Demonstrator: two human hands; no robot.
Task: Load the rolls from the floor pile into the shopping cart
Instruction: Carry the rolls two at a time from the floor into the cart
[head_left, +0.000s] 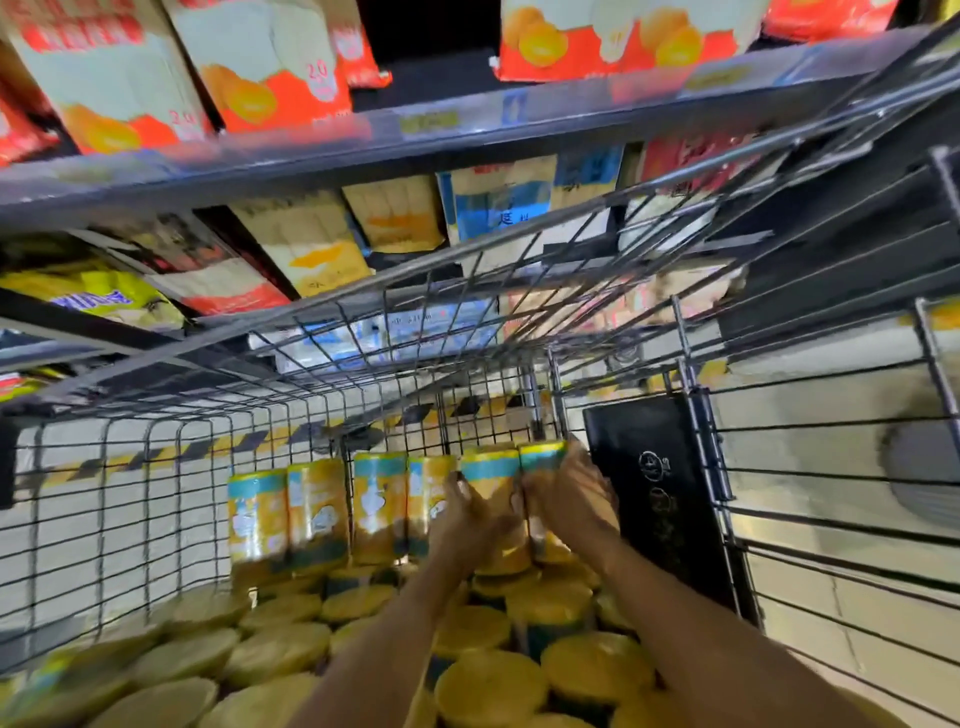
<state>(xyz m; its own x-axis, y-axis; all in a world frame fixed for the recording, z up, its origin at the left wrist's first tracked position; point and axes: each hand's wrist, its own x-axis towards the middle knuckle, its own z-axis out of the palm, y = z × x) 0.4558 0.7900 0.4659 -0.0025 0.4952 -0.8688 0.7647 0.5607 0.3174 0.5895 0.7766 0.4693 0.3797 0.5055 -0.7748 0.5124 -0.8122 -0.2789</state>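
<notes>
Cart (156, 467): wire basket seen from its near end, with the far wall at 12 o'clock.
Bottom layer (488, 686): rolls stand on end, packed side by side with their yellow tops up. The flat tops give a base for a second tier.
Upper row (317, 514): four rolls stand upright on that layer, from 11 to 12 o'clock. The far wall is just behind them and likely backs them against tipping.
Pair of rolls (493, 483): upright at 1 o'clock, extending the row toward the corner.
Left hand (467, 514): curled round the left roll of the pair, low on its side.
Right hand (566, 499): wrapped round the right roll, between it and the black panel (660, 493). Blur hides the fingertips.
Step judged: seating the pair into the row. The two-handed hold keeps both rolls vertical and together.
Floor pile: not in view.
Risk judged: a tilted roll could topple its neighbours.
Surroundings: a shelf (311, 150) of boxes (260, 67) above 12 o'clock, and striped tape (130, 460) on the floor beyond the wire.
</notes>
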